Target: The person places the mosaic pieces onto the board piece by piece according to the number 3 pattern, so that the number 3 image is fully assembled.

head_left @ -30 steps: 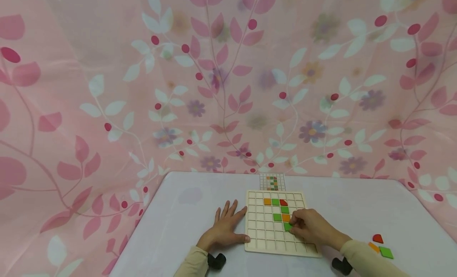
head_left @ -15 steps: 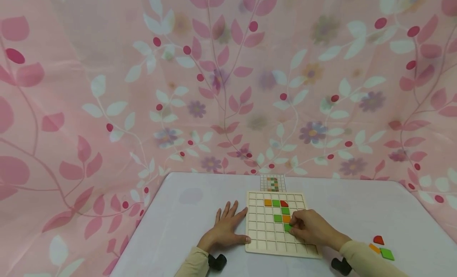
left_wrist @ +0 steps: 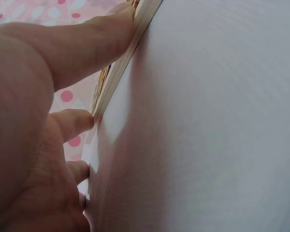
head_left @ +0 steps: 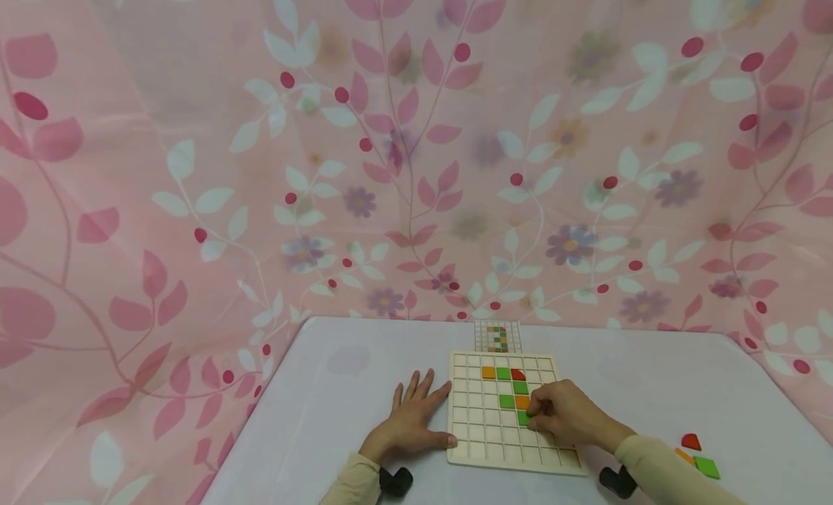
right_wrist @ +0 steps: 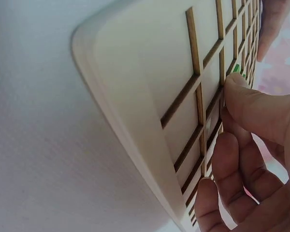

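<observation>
A pale wooden grid board [head_left: 475, 447] lies on the table, with several orange, green and red tiles set in its cells. My left hand [head_left: 408, 427] is spread flat on its left side, thumb and index finger touching the board's edge; the left wrist view shows the thumb [left_wrist: 92, 48] against that edge. My right hand [head_left: 573, 417] reaches over the board's right side with bent fingers. Its thumb and index finger pinch a green tile [head_left: 523, 418] just below an orange tile [head_left: 522, 402]. In the right wrist view the thumb [right_wrist: 256, 106] mostly hides that tile.
Behind the board lies a pattern card [head_left: 497, 337] printed with a coloured grid. To the right are a loose red piece [head_left: 691, 441], an orange piece [head_left: 685, 456] and a green piece [head_left: 706, 467]. A pink floral cloth [head_left: 416, 165] hangs behind the white table [head_left: 351, 396].
Both hands keep nearly the same pose, the right one staying at the green tile. The table scene sits slightly lower in the head view.
</observation>
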`<state>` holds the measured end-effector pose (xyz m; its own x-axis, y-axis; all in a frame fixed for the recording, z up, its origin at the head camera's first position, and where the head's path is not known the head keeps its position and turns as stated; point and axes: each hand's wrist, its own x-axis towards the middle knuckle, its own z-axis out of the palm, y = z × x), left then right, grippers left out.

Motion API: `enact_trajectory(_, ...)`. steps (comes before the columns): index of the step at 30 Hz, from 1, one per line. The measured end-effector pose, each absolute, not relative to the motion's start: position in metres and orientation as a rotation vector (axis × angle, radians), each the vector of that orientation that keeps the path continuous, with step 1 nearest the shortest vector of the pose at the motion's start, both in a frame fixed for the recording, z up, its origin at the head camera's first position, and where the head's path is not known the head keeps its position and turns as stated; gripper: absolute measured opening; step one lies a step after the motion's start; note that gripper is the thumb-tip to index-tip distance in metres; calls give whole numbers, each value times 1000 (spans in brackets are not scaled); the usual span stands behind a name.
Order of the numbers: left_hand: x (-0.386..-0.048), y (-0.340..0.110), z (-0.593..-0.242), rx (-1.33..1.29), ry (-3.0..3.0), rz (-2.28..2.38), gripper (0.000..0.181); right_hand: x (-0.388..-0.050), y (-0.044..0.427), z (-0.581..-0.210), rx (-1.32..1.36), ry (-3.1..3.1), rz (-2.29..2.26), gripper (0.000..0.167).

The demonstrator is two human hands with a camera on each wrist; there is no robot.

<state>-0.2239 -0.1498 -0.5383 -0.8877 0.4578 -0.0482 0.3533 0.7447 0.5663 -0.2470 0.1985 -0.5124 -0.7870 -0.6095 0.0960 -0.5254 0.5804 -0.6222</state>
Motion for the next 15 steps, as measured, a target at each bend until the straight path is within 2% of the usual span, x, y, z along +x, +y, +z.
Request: enact_trajectory(15, -225, -151, -542, 678, 2752, 894, 101, -248, 200, -515, -934, 2753, -990, 10)
